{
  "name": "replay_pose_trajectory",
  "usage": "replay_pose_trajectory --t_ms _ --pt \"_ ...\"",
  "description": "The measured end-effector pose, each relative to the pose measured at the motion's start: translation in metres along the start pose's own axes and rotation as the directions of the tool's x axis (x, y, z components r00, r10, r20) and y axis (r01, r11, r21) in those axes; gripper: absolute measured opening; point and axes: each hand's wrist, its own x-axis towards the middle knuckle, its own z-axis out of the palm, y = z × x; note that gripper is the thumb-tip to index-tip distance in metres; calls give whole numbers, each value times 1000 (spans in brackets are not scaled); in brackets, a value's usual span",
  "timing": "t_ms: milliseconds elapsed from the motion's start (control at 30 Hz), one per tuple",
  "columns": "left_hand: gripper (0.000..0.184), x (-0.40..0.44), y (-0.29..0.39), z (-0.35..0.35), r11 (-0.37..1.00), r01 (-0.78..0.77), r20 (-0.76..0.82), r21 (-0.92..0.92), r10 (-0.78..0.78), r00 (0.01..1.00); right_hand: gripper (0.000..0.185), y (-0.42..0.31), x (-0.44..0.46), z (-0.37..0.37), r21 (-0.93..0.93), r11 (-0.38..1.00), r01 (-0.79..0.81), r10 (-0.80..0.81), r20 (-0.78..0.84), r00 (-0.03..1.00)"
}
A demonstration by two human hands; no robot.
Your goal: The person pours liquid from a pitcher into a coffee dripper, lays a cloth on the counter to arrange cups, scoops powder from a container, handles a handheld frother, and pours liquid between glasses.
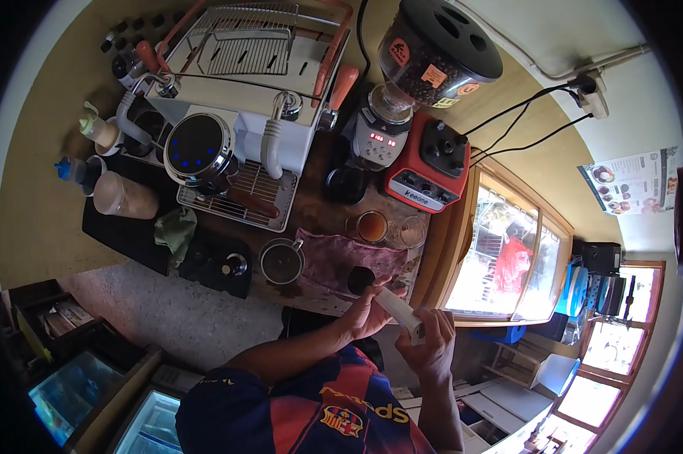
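Both hands are on a long white tube-like object (pixel 399 311), held at a slant above the counter's front edge; its exact kind does not show. My left hand (pixel 363 314) curls round its upper end, and my right hand (pixel 428 338) grips the lower end. Just beyond my left hand, a dark round object (pixel 361 281) is over a pink cloth (pixel 341 259). A metal pitcher (pixel 282 262) stands left of the cloth. Behind the cloth are a glass of reddish-brown drink (pixel 372 226) and a clear glass (pixel 410 231).
An espresso machine (pixel 243 106) fills the back left, with a coffee grinder (pixel 385 129) and a red blender base (pixel 426 170) to its right. A black mat with a tamper (pixel 234 265), a green cloth (pixel 176 231) and a plastic tub (pixel 126 197) are at left. A wooden-framed window (pixel 500 257) borders the right.
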Motion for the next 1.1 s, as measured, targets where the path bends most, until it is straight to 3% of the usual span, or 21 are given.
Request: replay_pose_trajectory --t_ms 1100 --pt "48 4 5 6 999 -2 -26 -32 1 1000 39 3 5 0 6 999 -38 38 32 999"
